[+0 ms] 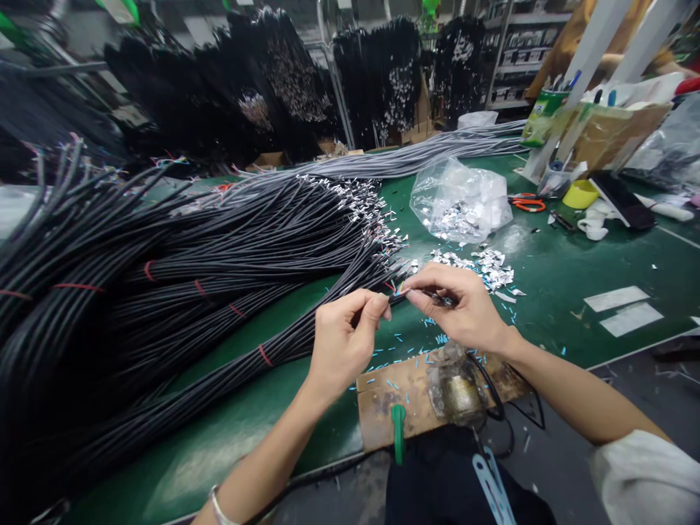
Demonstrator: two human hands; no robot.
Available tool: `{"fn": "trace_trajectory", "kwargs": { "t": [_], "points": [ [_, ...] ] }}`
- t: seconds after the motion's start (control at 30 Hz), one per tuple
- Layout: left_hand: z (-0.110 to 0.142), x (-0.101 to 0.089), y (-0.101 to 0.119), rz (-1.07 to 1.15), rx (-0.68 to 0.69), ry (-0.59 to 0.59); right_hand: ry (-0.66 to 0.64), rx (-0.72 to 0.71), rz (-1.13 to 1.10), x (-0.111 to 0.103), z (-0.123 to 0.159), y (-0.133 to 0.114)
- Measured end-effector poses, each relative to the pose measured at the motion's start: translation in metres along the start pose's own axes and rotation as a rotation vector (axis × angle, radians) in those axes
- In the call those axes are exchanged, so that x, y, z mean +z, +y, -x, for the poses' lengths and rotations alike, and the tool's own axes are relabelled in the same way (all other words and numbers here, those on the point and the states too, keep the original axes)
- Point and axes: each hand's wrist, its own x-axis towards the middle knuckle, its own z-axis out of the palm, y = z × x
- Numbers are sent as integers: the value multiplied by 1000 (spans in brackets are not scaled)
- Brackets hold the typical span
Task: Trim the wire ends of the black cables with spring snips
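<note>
My left hand (345, 337) is closed, thumb and forefinger pinched at the end of a thin black cable that is mostly hidden behind the fingers. Fine coloured wires (398, 290), red, yellow and blue among them, fan out from that end between both hands. My right hand (464, 305) pinches the wires from the other side, fingertips close to those of the left. A dark slim object (444, 299) shows under its curled fingers; its kind I cannot make out. Left of the hands lies a big bundle of black cables (262, 251) with white-and-coloured stripped ends.
Silvery scraps (495, 268) lie behind my right hand, near a clear plastic bag (462, 200). Orange-handled scissors (528, 203), a phone (623, 200) and a yellow cup (580, 195) are farther right. Blue snippets surround a wooden board (377, 412) bearing a metal device (459, 386) and a green clamp (399, 430).
</note>
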Motion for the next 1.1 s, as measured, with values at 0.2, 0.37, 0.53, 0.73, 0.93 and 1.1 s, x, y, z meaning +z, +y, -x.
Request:
{"fn": "trace_trajectory", "kwargs": {
  "t": [0.2, 0.37, 0.53, 0.73, 0.93, 1.1],
  "points": [
    [-1, 1, 1, -46, 26, -21, 2, 28, 6, 1, 1, 1],
    [-2, 0, 2, -74, 61, -32, -12, 14, 15, -1, 0, 0],
    [-2, -2, 2, -80, 68, -10, -34, -47, 18, -3, -1, -1],
    [-1, -1, 3, -114, 88, 8, -31, -81, 39, -3, -1, 1],
    [0, 0, 5, -142, 86, 50, -51, -126, 97, -5, 1, 5],
    [1, 0, 4, -157, 102, 76, -47, -132, 105, -7, 1, 5]
  ]
}}
